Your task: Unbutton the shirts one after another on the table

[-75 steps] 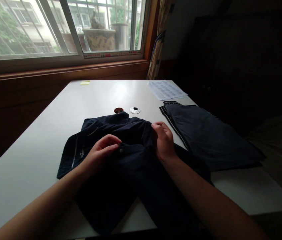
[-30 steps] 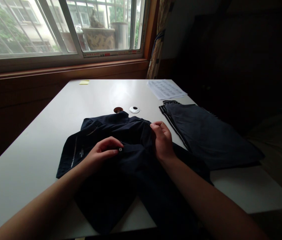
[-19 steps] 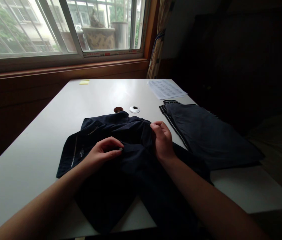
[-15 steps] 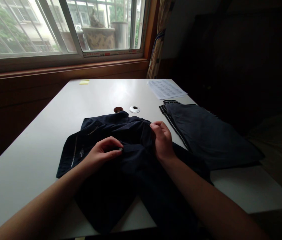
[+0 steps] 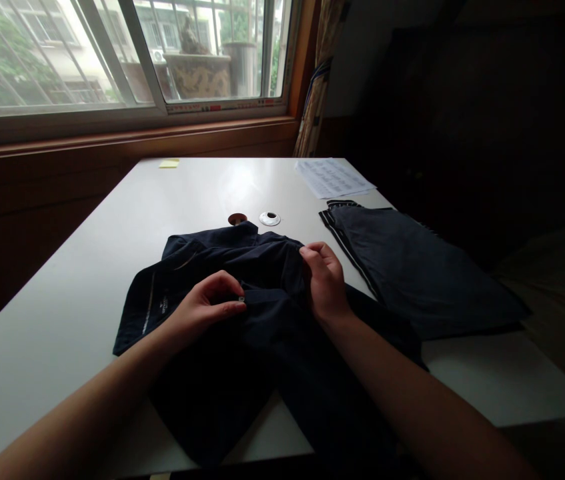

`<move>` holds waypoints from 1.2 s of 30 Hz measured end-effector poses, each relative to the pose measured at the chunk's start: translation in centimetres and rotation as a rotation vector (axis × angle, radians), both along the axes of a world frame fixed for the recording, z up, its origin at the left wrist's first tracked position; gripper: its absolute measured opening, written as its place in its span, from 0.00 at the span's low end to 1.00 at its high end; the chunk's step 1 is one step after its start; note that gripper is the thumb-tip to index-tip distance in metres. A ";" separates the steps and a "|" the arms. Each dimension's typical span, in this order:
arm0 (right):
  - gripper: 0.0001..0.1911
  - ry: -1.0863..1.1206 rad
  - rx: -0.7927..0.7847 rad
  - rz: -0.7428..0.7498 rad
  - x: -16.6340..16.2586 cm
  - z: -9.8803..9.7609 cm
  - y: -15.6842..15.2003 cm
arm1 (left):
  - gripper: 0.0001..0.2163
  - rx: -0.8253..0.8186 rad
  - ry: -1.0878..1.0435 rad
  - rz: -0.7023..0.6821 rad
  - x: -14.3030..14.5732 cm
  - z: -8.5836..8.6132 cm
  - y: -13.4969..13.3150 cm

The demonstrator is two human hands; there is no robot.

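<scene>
A dark navy jacket (image 5: 272, 333) lies rumpled on the white table, with a light zip line and a small white logo on its left part. My left hand (image 5: 209, 300) pinches a small pale piece on the jacket between thumb and forefinger; whether it is a zip pull or a button I cannot tell. Further right, my right hand (image 5: 326, 277) is closed on an upper edge of the jacket, thumb on top and fingers curled. The cloth under both hands is too dark to show its folds.
To the right lies a folded dark garment (image 5: 417, 267) with striped trim. Printed papers (image 5: 333, 177) rest at the table's far right corner, a yellow note (image 5: 169, 163) at the far left. A cable hole (image 5: 237, 219) and a round silvery cover (image 5: 269, 219) sit beyond the jacket.
My left fingertips have shifted very slightly, and the small pale piece between them is turned differently. My right hand and the jacket look almost the same.
</scene>
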State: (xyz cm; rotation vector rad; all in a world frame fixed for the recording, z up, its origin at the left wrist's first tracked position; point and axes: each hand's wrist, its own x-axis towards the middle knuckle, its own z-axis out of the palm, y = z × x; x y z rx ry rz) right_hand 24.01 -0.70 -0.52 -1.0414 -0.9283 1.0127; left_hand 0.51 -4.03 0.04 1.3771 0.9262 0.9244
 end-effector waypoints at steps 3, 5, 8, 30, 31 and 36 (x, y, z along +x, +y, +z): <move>0.10 -0.002 0.004 0.002 0.0 0.1 0.0 | 0.10 0.002 0.003 0.003 0.0 0.0 0.0; 0.10 -0.001 0.005 0.002 -0.1 0.1 0.0 | 0.10 0.011 0.013 -0.002 0.0 0.1 -0.1; 0.11 0.000 0.004 0.002 -0.1 0.0 0.0 | 0.09 0.021 0.045 -0.019 -0.1 0.2 0.0; 0.11 -0.096 -0.013 0.083 -0.1 -0.2 0.0 | 0.06 0.048 0.044 -0.022 -0.2 0.1 0.1; 0.11 -0.115 -0.021 0.110 -0.1 -0.1 0.0 | 0.06 0.048 0.038 -0.014 -0.1 0.2 0.1; 0.14 -0.279 -0.016 0.258 -0.6 0.0 -0.5 | 0.07 0.033 0.014 0.036 0.0 0.2 -0.1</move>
